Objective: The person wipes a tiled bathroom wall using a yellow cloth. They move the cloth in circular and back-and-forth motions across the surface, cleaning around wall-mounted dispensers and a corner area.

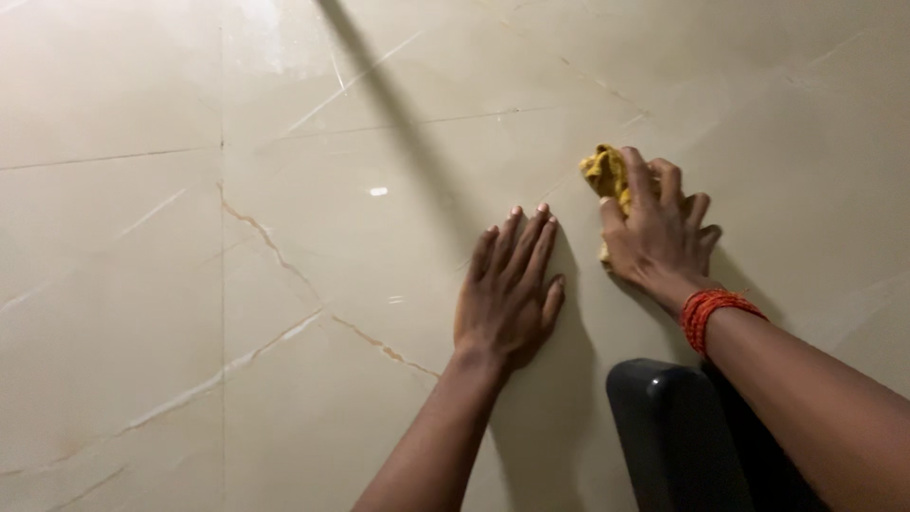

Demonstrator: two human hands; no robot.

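Item 1, surface: glossy beige marble-look tiled surface (284, 284), with thin grout lines and pale and rust-coloured veins. I see no package, label or sign on it. A dark diagonal shadow band (398, 123) runs from the top edge down toward the hands. A small bright glint of light sits on the tile to the left of the cloth.

Item 2, left hand (507, 289): laid flat on the tile, palm down, fingers straight and close together, thumb out to the right side. It holds nothing. Its forearm runs off the bottom edge of the view.

Item 3, right hand (659, 232): pressed onto a yellow cloth (607, 175), fingers curled over it and gripping it against the tile. The hand sits just beside the left hand, up and to the right of it, not touching it.

Item 4, yellow cloth: crumpled, mostly covered by the right hand. I can see a bunched part beyond the fingertips and a thin strip by the thumb; its full size and shape I cannot make out.

Item 5, wrist threads (711, 313): a band of red-orange threads wound around the right wrist.

Item 6, dark object (673, 436): black, rounded top corner, smooth matt face, partly hidden by the right forearm and cut off by the bottom edge. I cannot tell what it is.
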